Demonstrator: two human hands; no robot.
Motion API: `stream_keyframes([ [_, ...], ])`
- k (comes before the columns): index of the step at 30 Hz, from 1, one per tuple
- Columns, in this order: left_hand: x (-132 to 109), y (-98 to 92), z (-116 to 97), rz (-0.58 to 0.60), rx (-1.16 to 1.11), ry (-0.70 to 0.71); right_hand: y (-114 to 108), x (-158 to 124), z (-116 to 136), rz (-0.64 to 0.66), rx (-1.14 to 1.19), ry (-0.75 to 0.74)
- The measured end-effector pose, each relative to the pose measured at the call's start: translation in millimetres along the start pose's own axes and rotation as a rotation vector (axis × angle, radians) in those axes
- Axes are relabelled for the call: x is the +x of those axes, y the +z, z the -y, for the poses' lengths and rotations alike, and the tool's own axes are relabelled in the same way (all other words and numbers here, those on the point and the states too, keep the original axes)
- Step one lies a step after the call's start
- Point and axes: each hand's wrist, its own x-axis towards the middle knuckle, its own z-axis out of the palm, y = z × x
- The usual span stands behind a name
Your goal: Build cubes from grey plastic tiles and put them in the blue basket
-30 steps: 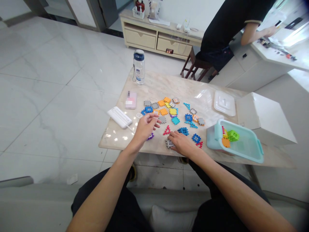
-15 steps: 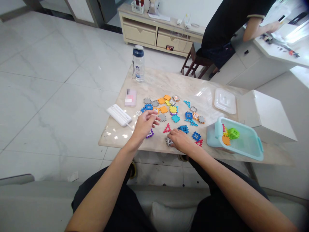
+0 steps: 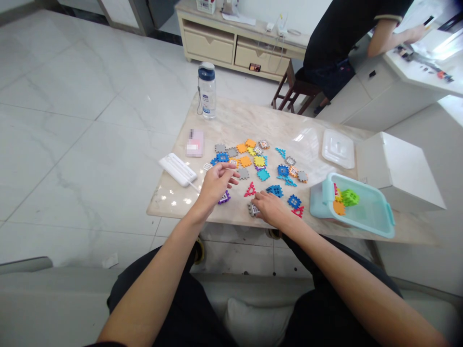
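My left hand [image 3: 218,182] is held over the left part of the scattered building tiles, its fingers spread and holding nothing. Just below it lies a purple tile with a white window grid [image 3: 224,197]. Near the table's front edge my right hand [image 3: 269,206] has its fingers on a grey building tile with a white grid [image 3: 252,208], which it partly covers. A red triangular piece [image 3: 250,189] lies between the hands. Beyond my right fingers is a dark blue windowed piece [image 3: 275,191]. Orange tiles [image 3: 245,161], a yellow tile [image 3: 259,161] and a teal tile [image 3: 264,174] lie farther back.
At right stands a light teal bin [image 3: 372,212] with several pieces inside, beside a white box [image 3: 398,168] and a clear lid [image 3: 338,148]. A water bottle [image 3: 207,91] stands far left, near a white device [image 3: 178,169]. Another person [image 3: 336,43] sits beyond the table.
The view has shifted very slightly. Both hands stay almost where they were, and the tiles have not visibly moved.
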Motion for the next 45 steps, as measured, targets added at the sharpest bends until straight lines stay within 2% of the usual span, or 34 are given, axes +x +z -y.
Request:
stream_keyframes([
  [22,-2.3,8.7,2.7,0.019,0.011,-0.020,10.1,2.1,-9.3,-0.016,0.018,-0.070],
  [39,-0.6,9.0,4.9,0.020,0.038,-0.041,19.5,2.4,-15.2,0.004,0.037,-0.050],
  [43,-1.2,9.7,4.5,0.026,0.055,-0.031,14.9,-2.0,-19.0,0.008,0.096,-0.037],
  [45,-1.1,10.0,4.8,0.040,0.056,-0.031,6.0,-6.2,-23.9,-0.033,0.157,-0.018],
])
